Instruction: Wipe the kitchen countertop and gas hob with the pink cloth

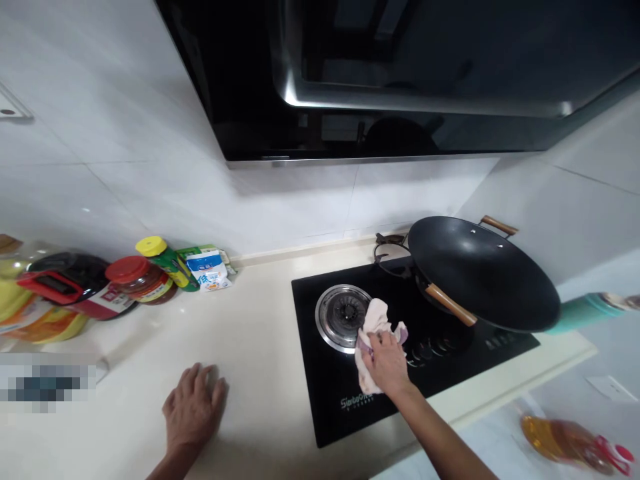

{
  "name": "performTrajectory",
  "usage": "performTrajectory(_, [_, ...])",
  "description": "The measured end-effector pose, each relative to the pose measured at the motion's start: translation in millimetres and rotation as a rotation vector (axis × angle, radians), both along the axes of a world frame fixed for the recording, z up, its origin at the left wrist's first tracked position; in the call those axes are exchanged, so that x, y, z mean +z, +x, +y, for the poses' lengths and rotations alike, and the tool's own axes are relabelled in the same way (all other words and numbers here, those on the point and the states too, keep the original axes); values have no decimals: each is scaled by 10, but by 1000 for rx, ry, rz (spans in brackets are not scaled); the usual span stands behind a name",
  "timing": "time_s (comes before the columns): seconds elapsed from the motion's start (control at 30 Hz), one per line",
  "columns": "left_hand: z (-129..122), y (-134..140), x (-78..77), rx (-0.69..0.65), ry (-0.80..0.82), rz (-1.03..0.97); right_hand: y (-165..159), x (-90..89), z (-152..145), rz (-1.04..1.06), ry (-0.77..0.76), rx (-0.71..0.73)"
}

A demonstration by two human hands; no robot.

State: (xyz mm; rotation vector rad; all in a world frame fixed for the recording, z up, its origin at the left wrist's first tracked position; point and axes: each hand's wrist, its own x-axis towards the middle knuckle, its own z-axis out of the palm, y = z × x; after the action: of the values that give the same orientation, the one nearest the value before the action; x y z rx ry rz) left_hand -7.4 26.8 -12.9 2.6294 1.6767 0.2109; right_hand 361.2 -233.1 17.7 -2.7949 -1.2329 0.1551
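My right hand presses a crumpled white and purplish cloth onto the black glass gas stove, beside the left burner. Part of the cloth overlaps that burner's metal ring, and its middle is hidden under my fingers. My left hand rests palm down on the pale countertop, left of the stove, its fingers a little bent and holding nothing. A large black wok with wooden handles sits on the stove's right side, beyond my right hand.
Along the wall at left stand a red-lidded jar, a yellow-capped green bottle, small packets, a dark jug and an oil bottle. A range hood hangs above. At lower right lies an amber bottle.
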Motion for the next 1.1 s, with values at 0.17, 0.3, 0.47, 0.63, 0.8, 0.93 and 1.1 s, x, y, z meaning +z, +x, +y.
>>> performTrajectory(0.17, [-8,8,-15,-17,13,-15,-786,83,281,170,115,106])
performTrajectory(0.3, [-26,5,-18,-28,10,-31,-1420,45,585,272,191,235])
performTrajectory(0.47, [-41,-16,-17,-31,28,-28,-2006,-56,713,598,373,314])
performTrajectory(0.63, [-40,-15,-11,-30,18,-19,-1708,-81,362,1065,598,-22])
performTrajectory(0.8, [-29,-14,-26,-36,11,-15,-708,-66,-478,786,749,-384])
performTrajectory(0.93, [-16,-23,-53,-32,-9,-12,-299,-64,-1049,251,826,-743])
performTrajectory(1.1, [-9,-16,-45,-26,-23,-23,-614,-230,-910,98,522,-535])
